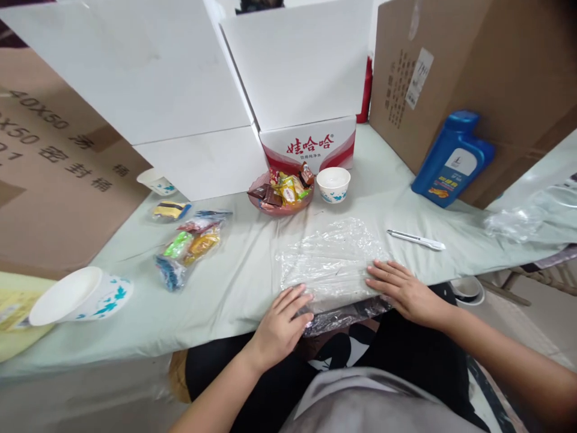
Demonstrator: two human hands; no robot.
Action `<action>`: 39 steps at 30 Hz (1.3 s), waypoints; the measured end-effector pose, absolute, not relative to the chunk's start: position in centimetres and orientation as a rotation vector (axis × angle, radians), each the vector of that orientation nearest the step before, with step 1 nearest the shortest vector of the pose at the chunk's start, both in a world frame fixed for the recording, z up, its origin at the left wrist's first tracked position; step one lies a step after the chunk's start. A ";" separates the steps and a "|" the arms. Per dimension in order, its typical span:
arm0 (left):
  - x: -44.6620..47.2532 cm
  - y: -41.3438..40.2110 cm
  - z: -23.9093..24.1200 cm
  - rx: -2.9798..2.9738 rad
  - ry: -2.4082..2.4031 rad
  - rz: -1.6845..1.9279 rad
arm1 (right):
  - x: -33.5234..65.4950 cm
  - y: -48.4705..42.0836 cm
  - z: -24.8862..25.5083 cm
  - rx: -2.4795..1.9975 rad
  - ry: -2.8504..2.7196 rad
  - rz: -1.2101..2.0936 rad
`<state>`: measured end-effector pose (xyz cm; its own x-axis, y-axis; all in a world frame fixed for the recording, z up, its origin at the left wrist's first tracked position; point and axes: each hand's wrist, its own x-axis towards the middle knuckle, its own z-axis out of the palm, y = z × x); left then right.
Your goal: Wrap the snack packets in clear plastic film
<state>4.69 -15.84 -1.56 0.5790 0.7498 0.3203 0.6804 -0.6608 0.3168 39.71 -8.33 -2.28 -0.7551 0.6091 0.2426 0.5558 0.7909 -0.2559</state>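
A clear plastic bag [331, 258] lies spread on the cloth in front of me, its near end hanging over the table edge. My left hand [282, 325] rests on the bag's near left corner, fingers stretched out. On the bag's right side lies my right hand [403, 288], palm down with its fingers extended. Neither hand grips anything. Beyond the right hand is a white utility knife [417, 239]. Behind the bag stand a pink bowl [280, 207] of wrapped snacks and a small paper bowl [333, 185] with a blue leaf print.
Left of the bag lie a bag of colourful packets [193, 243] and a yellow packet [171, 210]. A large paper bowl [97, 294] tilts at the left edge. A blue bottle [453, 159] leans before a cardboard box [419, 78]. White boxes [297, 66] stand behind.
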 end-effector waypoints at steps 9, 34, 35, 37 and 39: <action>4.3 -13.3 0.9 1.574 1.429 1.016 | 41.2 -6.9 2.4 -1.071 -2.025 1.076; 4.1 -4.7 0.4 1.875 2.480 0.270 | 32.0 2.0 0.0 -1.875 -2.293 0.097; 4.2 -4.5 0.2 1.895 2.490 0.231 | 31.8 2.1 0.0 -1.907 -2.291 0.067; 4.2 -4.3 -0.1 1.933 2.496 0.193 | 31.7 2.3 -0.2 -1.960 -2.276 0.029; 3.8 -4.4 -0.2 1.982 2.513 0.266 | 32.1 2.4 -0.3 -1.971 -2.222 -0.005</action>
